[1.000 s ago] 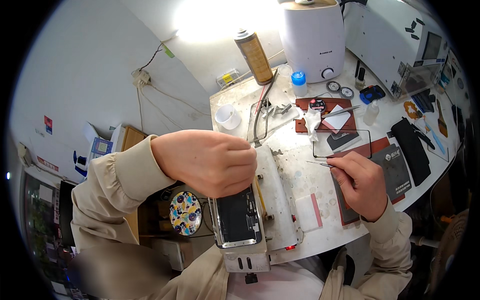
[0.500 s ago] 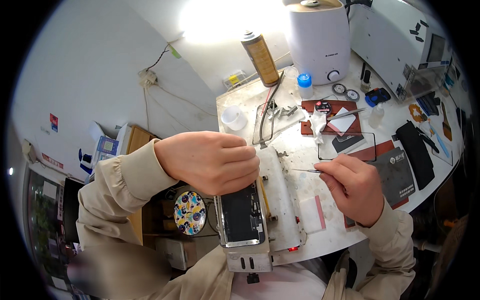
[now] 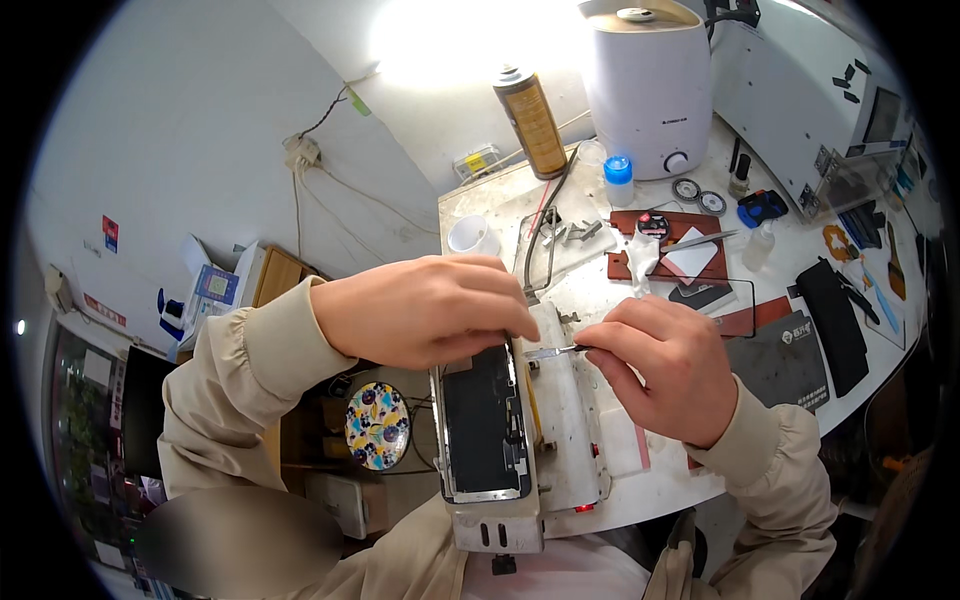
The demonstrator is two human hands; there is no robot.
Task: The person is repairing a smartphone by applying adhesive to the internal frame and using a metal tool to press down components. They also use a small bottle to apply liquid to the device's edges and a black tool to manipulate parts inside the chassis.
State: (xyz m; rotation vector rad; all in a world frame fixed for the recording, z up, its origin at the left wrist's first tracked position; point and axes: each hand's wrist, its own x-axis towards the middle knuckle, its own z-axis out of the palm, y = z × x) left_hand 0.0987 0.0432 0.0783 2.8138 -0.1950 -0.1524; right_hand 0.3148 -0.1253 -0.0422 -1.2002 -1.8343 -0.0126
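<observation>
An opened phone part (image 3: 482, 425) with a black middle and a metal rim lies on a pale clamp-like fixture (image 3: 495, 530). My left hand (image 3: 440, 310) covers its far end, palm down, with fingers bent together; what the fingertips grip, if anything, is hidden. In my right hand (image 3: 660, 370) a thin metal-bladed tool (image 3: 548, 352) is pinched between thumb and fingers. Its blade points left, close to the left fingertips and the fixture's right edge. Beside the phone part runs a whitish metal block (image 3: 568, 420).
A white cup (image 3: 473, 236) stands beyond my left hand. Farther back are a spray can (image 3: 533, 125), a blue-capped bottle (image 3: 618, 180) and a white humidifier-like appliance (image 3: 650, 90). A brown mat (image 3: 625, 262), a thin black frame (image 3: 752, 305) and a grey pad (image 3: 790, 365) lie to the right.
My right hand has moved left, bringing the blade up to the fixture's edge. My left hand's fingers have shifted slightly right. The view has shifted a little.
</observation>
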